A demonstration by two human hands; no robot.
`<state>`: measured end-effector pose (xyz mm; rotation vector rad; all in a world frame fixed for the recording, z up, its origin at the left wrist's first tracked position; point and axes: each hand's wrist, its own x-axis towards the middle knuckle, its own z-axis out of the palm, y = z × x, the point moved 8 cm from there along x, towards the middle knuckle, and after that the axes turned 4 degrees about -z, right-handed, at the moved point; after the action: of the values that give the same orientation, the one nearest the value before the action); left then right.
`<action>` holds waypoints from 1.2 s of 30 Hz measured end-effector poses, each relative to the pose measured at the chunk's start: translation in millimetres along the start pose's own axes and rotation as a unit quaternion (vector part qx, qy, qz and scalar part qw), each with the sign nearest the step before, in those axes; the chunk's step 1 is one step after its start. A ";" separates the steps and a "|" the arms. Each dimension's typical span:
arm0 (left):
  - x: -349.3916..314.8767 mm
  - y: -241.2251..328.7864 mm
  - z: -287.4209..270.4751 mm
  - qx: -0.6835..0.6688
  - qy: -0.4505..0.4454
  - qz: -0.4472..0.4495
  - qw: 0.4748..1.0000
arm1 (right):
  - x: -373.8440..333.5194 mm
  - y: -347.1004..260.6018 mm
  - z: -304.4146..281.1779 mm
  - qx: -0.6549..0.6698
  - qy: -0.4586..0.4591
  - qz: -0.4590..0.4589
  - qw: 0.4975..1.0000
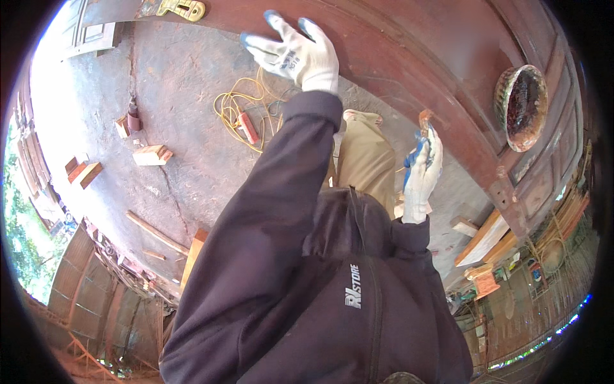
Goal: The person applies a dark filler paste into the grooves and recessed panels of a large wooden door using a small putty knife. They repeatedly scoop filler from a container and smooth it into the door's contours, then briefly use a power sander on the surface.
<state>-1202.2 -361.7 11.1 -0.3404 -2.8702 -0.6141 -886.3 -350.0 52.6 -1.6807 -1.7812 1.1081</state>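
Note:
My left hand (pixel 299 59), in a white glove with blue fingertips, is stretched out with its fingers spread at the edge of a reddish-brown wooden door (pixel 390 48). It holds nothing. On the right, my right hand (pixel 422 173), in a matching glove, is closed near the door's lower edge. From its fingertips sticks a small reddish-brown stained piece (pixel 425 118), whose kind I cannot make out. A round bowl (pixel 540 105) with dark red contents and a crusted rim rests on the door's panels at the right.
A yellow cord (pixel 224 115) lies coiled on the floor beside a red power strip (pixel 247 128). Wood blocks (pixel 151 155) and a long stick (pixel 157 231) lie to the left. Timber pieces (pixel 484 240) are at the right. A yellow object (pixel 183 9) sits on the door's far end.

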 end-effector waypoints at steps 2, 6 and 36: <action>-16.5 11.8 -15.4 0.011 -0.029 0.162 0.986 | -5.0 9.6 -3.6 0.083 -0.006 0.100 0.991; -91.6 19.0 -22.6 -0.049 -0.238 0.327 0.913 | -4.6 28.2 -10.7 0.072 -0.015 0.099 0.992; -40.2 -71.7 -30.7 0.105 -0.200 0.216 0.950 | -3.8 -16.0 4.5 0.020 -0.065 -0.015 0.998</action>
<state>-1178.4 -445.7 2.3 -1.1339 -3.0286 -0.1692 -898.9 -353.7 63.4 -1.5852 -1.8434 1.2579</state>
